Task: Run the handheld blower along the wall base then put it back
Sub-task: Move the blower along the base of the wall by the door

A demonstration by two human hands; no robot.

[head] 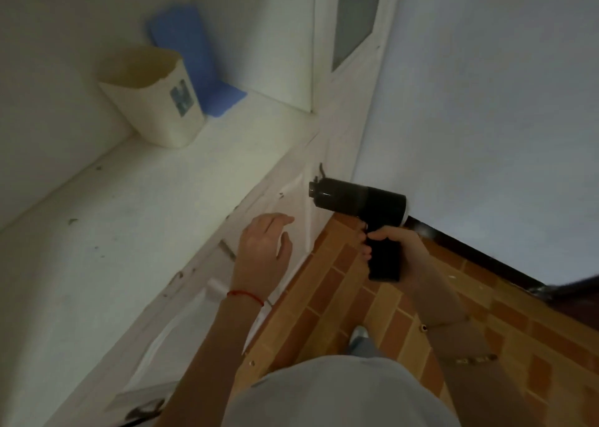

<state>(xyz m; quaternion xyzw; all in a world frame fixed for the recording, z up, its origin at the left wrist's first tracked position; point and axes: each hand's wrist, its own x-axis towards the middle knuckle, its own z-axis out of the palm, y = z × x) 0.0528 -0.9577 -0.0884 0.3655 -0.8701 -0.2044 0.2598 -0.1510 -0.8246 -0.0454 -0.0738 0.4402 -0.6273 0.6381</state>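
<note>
At frame centre the right hand (385, 242) is clamped on the black blower (356, 196), whose barrel lies level, nozzle pointing left toward the white cabinet (129, 232). The left hand (265, 248) hovers empty, fingers apart. The dark wall base (470, 248) runs lower right.

Nothing here can be read. The cream bin (155, 97) on the ledge carries a small sticker (182, 97), but it is too blurred to make out.
</note>
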